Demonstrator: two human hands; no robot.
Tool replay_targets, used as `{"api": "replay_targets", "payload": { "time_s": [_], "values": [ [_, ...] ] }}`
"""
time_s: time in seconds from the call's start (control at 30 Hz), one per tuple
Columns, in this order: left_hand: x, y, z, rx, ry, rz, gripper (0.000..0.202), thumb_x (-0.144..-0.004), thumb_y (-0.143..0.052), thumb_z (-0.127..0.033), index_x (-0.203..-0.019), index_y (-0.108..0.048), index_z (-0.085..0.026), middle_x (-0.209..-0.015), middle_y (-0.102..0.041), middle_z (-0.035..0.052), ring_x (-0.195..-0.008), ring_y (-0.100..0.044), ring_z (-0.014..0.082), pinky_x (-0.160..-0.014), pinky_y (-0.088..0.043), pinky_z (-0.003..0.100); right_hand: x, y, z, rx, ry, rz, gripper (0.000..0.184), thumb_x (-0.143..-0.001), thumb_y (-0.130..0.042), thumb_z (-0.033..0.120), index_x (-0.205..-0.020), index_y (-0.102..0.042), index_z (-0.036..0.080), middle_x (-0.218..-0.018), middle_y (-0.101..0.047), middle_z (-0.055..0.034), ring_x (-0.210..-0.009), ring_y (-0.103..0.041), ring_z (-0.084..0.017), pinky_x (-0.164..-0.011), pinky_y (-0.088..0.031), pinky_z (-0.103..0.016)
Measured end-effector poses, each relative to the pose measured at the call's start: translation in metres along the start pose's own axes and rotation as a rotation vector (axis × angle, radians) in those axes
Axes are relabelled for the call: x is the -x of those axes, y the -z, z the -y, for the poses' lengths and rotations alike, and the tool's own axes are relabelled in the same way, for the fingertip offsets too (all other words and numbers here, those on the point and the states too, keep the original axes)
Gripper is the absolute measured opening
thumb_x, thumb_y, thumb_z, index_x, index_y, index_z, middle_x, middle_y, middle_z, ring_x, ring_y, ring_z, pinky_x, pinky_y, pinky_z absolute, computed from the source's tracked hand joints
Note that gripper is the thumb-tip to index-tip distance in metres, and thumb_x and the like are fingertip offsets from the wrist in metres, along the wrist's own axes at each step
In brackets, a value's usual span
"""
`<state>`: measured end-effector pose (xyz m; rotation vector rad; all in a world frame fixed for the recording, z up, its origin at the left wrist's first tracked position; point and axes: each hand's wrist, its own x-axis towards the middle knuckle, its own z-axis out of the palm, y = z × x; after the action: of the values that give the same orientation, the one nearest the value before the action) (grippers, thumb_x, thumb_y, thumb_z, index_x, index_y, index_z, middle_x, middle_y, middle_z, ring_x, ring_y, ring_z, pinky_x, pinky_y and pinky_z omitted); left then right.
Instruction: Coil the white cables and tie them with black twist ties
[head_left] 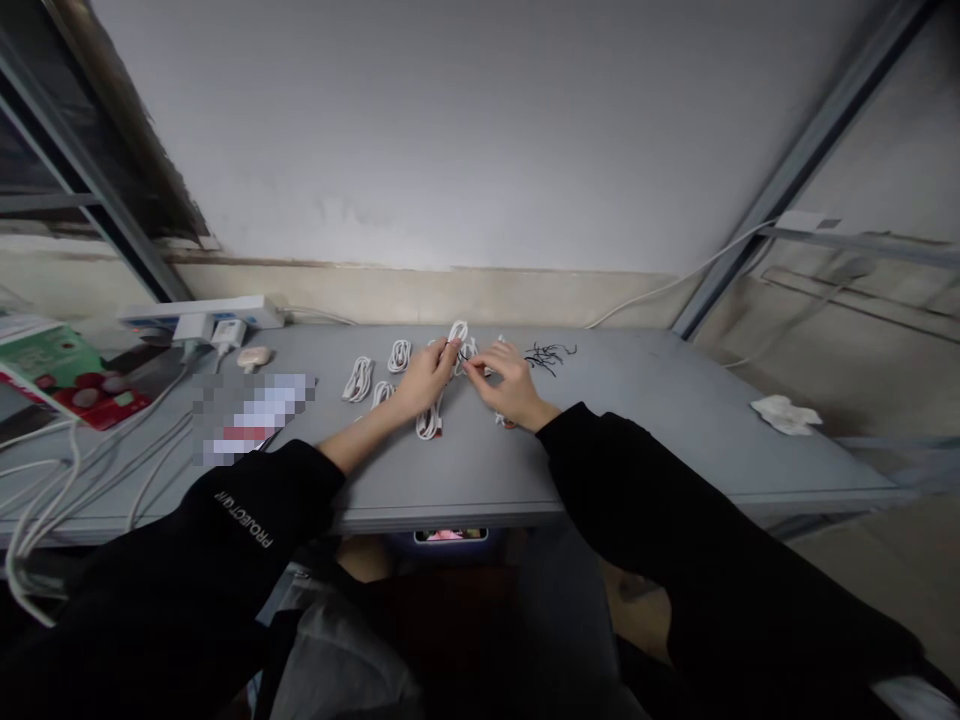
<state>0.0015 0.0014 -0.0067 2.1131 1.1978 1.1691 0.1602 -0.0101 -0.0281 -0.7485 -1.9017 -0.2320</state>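
- Head view, hidden or unclear: a pixelated packet (pixel 251 420) cannot be identified; the loose pile of black twist ties (pixel 550 358) is too fine to count; one white cable coil (pixel 499 415) is largely hidden behind the right hand (pixel 510 388).
- Left hand (pixel 427 380): grip closed in a pinch on an upright white cable coil (pixel 457 340) at the middle of the table (pixel 637 450).
- Right hand: grip closed at the fingertips on a single black twist tie (pixel 460 352) against that coil.
- Count: six white coils, including those two; four lie flat beside and below the left hand. One pile of ties lies just beyond the right hand. One power strip (pixel 199 312) sits at the table's far edge.
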Motion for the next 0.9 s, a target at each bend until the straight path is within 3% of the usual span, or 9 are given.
{"api": "replay_targets", "payload": {
  "time_s": [0.07, 0.23, 0.4, 0.53, 0.73, 0.9],
  "values": [
    [0.000, 0.002, 0.000, -0.057, -0.050, -0.019, 0.040, -0.095, -0.033, -0.047, -0.068, -0.044, -0.020, -0.056, -0.045, -0.0030, -0.057, -0.043, 0.0126, -0.058, -0.032, 0.026, -0.001, 0.001, 0.001, 0.005, -0.021, -0.050, 0.024, -0.093, -0.051, 0.025, -0.069, -0.054, 0.021, -0.063, -0.056, -0.0006, -0.065, -0.053, -0.017, -0.072, -0.040, -0.034],
    [0.002, 0.004, 0.002, -0.076, -0.092, 0.071, 0.042, -0.096, -0.030, -0.047, -0.066, -0.043, -0.020, -0.056, -0.044, -0.0024, -0.056, -0.042, 0.0131, -0.059, -0.029, 0.027, -0.002, 0.003, 0.000, 0.004, -0.139, -0.156, 0.021, -0.092, -0.050, 0.029, -0.073, -0.053, 0.022, -0.067, -0.056, -0.0008, -0.068, -0.053, -0.017, -0.071, -0.040, -0.034],
    [0.003, 0.004, -0.003, -0.036, -0.057, 0.158, 0.044, -0.096, -0.034, -0.045, -0.060, -0.038, -0.020, -0.051, -0.039, -0.0033, -0.053, -0.038, 0.0121, -0.055, -0.028, 0.027, -0.002, 0.005, -0.019, -0.086, -0.393, -0.260, 0.019, -0.089, -0.049, 0.034, -0.076, -0.052, 0.021, -0.071, -0.057, -0.0005, -0.070, -0.053, -0.016, -0.071, -0.041, -0.032],
    [0.002, 0.006, -0.006, 0.138, 0.086, 0.183, 0.047, -0.095, -0.036, -0.047, -0.057, -0.038, -0.021, -0.046, -0.039, -0.0035, -0.046, -0.037, 0.0109, -0.050, -0.028, 0.026, -0.003, 0.009, -0.045, -0.126, -0.619, -0.354, 0.019, -0.087, -0.048, 0.035, -0.076, -0.052, 0.021, -0.069, -0.055, 0.0002, -0.067, -0.051, -0.015, -0.067, -0.039, -0.030],
    [-0.004, 0.005, -0.001, 0.554, 0.310, 0.220, 0.051, -0.092, -0.042, -0.057, -0.059, -0.048, -0.018, -0.046, -0.047, -0.0013, -0.038, -0.039, 0.0080, -0.041, -0.027, 0.022, -0.004, 0.018, -0.072, -0.114, -0.768, -0.462, 0.020, -0.084, -0.049, 0.034, -0.070, -0.052, 0.020, -0.064, -0.050, 0.0014, -0.065, -0.048, -0.015, -0.070, -0.040, -0.030],
    [-0.008, 0.006, -0.005, 0.804, 0.463, 0.126, 0.024, -0.085, -0.060, -0.027, -0.066, -0.052, -0.016, -0.056, -0.059, 0.0008, -0.041, -0.050, 0.0082, -0.039, -0.033, 0.021, -0.003, 0.022, -0.088, -0.080, -0.924, -0.574, 0.018, -0.083, -0.047, 0.030, -0.068, -0.052, 0.019, -0.065, -0.052, 0.0004, -0.064, -0.048, -0.015, -0.071, -0.040, -0.030]
  ]
}}
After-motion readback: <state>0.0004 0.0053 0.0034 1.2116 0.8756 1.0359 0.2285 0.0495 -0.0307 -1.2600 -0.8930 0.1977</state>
